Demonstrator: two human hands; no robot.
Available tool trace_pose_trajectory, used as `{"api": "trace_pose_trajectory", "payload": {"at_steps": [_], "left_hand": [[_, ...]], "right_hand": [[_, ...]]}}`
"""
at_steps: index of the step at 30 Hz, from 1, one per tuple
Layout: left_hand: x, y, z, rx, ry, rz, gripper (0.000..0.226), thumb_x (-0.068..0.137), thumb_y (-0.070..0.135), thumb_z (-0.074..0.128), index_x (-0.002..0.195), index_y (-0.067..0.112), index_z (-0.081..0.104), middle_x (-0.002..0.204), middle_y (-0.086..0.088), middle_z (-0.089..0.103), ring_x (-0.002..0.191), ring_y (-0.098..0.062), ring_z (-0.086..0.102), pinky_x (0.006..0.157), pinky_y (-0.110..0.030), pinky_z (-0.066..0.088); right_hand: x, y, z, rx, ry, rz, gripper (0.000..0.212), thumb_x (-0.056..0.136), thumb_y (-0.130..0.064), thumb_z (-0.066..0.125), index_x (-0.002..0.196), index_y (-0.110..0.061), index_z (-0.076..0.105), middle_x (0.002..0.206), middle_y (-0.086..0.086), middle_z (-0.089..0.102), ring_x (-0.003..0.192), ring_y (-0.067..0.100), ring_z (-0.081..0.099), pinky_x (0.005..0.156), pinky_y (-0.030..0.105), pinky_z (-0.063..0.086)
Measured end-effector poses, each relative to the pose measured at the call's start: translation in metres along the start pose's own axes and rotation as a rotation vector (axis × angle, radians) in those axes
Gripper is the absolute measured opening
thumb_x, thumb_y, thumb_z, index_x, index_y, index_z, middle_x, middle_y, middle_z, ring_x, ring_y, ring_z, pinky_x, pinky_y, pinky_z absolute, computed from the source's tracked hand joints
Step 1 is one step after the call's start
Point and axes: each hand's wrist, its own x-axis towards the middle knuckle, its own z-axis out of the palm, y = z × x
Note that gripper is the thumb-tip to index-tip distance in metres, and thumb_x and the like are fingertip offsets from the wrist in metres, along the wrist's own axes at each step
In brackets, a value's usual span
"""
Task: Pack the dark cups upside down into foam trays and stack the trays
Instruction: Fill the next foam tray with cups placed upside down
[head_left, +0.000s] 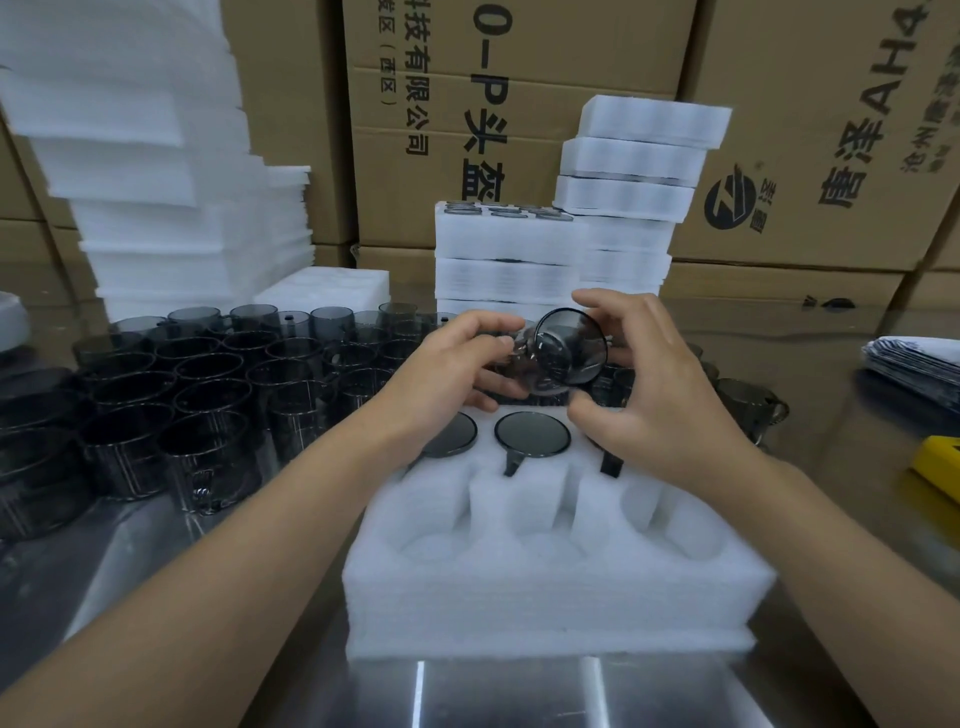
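Left hand (457, 364) and right hand (662, 395) hold one cup (569, 348).

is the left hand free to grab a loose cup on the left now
Probably not yet: the left hand and right hand both grip the held cup. Nothing blocks the way to the loose cups beside it.

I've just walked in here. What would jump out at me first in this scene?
The left hand and right hand hold one dark cup tilted in mid-air at the centre, above a white foam tray whose far row already has upside-down cups. To the left stands a dense crowd of loose cups, and behind the hands rise stacked trays.
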Motion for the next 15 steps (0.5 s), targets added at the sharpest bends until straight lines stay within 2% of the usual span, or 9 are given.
{"api": "trace_pose_trajectory", "payload": {"at_steps": [3, 5, 7, 9, 11, 13, 15], "left_hand": [[0.000, 0.000, 0.001, -0.017, 0.023, -0.003, 0.024, 0.100, 0.016, 0.041, 0.094, 0.026, 0.062, 0.086, 0.000, 0.069, 0.064, -0.013, 0.067, 0.058, -0.021, 0.048], [0.000, 0.000, 0.000, -0.030, 0.030, -0.002, 0.025, 0.101, 0.018, 0.040, 0.093, 0.024, 0.063, 0.077, 0.003, 0.070, 0.063, -0.015, 0.067, 0.058, -0.021, 0.049], [0.000, 0.003, -0.002, -0.055, -0.002, -0.007, 0.024, 0.101, 0.020, 0.040, 0.098, 0.021, 0.063, 0.083, -0.005, 0.070, 0.065, -0.017, 0.067, 0.058, -0.020, 0.050], [0.001, 0.009, -0.008, -0.093, -0.049, -0.020, 0.026, 0.101, 0.022, 0.040, 0.109, 0.013, 0.062, 0.089, -0.015, 0.068, 0.064, -0.018, 0.068, 0.058, -0.019, 0.051], [0.002, 0.015, -0.015, -0.114, -0.066, -0.035, 0.033, 0.100, 0.026, 0.041, 0.115, 0.004, 0.060, 0.088, -0.020, 0.067, 0.061, -0.017, 0.066, 0.056, -0.018, 0.051], [0.002, 0.021, -0.022, -0.123, -0.073, -0.053, 0.036, 0.100, 0.030, 0.040, 0.105, 0.006, 0.067, 0.083, -0.017, 0.067, 0.058, -0.015, 0.064, 0.053, -0.018, 0.050], [0.001, 0.023, -0.027, -0.092, -0.086, -0.077, 0.042, 0.098, 0.033, 0.039, 0.084, 0.017, 0.075, 0.080, -0.011, 0.068, 0.061, -0.016, 0.062, 0.054, -0.020, 0.049]], "right_hand": [[0.001, -0.002, 0.000, 0.062, -0.003, 0.030, 0.067, 0.076, -0.007, 0.071, 0.125, -0.038, 0.039, 0.114, -0.019, 0.043, 0.108, -0.006, 0.049, 0.090, 0.005, 0.039], [0.001, -0.005, -0.003, 0.119, 0.001, 0.059, 0.064, 0.077, -0.009, 0.072, 0.123, -0.041, 0.040, 0.116, -0.020, 0.047, 0.108, -0.004, 0.052, 0.089, 0.007, 0.043], [0.003, -0.009, -0.008, 0.215, 0.017, 0.105, 0.058, 0.077, -0.015, 0.073, 0.118, -0.046, 0.045, 0.116, -0.020, 0.053, 0.106, -0.002, 0.056, 0.089, 0.014, 0.048], [0.005, -0.015, -0.012, 0.328, 0.023, 0.170, 0.049, 0.073, -0.028, 0.073, 0.111, -0.051, 0.052, 0.115, -0.017, 0.058, 0.094, 0.003, 0.064, 0.085, 0.025, 0.053], [0.006, -0.022, -0.015, 0.407, 0.010, 0.211, 0.044, 0.065, -0.042, 0.076, 0.105, -0.050, 0.060, 0.107, -0.010, 0.063, 0.072, 0.013, 0.066, 0.076, 0.031, 0.055], [0.005, -0.028, -0.017, 0.477, -0.015, 0.199, 0.045, 0.059, -0.048, 0.079, 0.102, -0.044, 0.065, 0.096, -0.004, 0.067, 0.071, 0.035, 0.062, 0.072, 0.039, 0.057], [0.004, -0.035, -0.018, 0.568, -0.056, 0.162, 0.046, 0.057, -0.048, 0.084, 0.100, -0.040, 0.068, 0.097, 0.002, 0.068, 0.080, 0.044, 0.060, 0.079, 0.050, 0.057]]}}
